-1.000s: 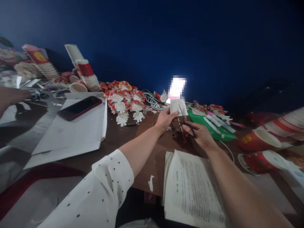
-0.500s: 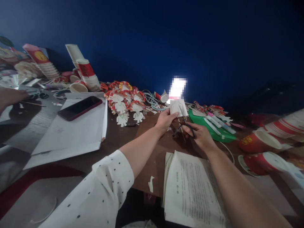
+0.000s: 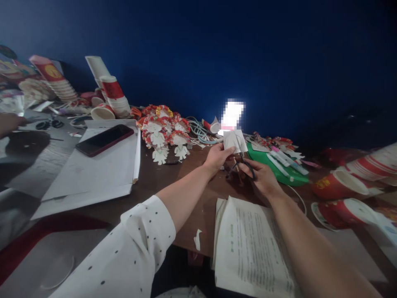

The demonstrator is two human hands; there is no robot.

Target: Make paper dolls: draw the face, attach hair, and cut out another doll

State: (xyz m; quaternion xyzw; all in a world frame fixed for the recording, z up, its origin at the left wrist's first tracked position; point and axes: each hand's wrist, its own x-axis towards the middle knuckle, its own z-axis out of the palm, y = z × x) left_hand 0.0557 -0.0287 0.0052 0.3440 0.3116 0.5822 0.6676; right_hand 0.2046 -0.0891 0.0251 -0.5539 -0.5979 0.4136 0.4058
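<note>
White paper [image 3: 235, 140] was pinched by the left hand [image 3: 218, 157], scissors [image 3: 252, 169] were gripped by the right hand [image 3: 263, 177]; pens [image 3: 278, 162] crowded nearby.

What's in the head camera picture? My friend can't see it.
A person's left hand holds white paper, and the right hand holds dark scissors near its lower edge. Around them on a brown table are paper dolls, a phone, cups and printed pages; another person's hand shows at far left.
</note>
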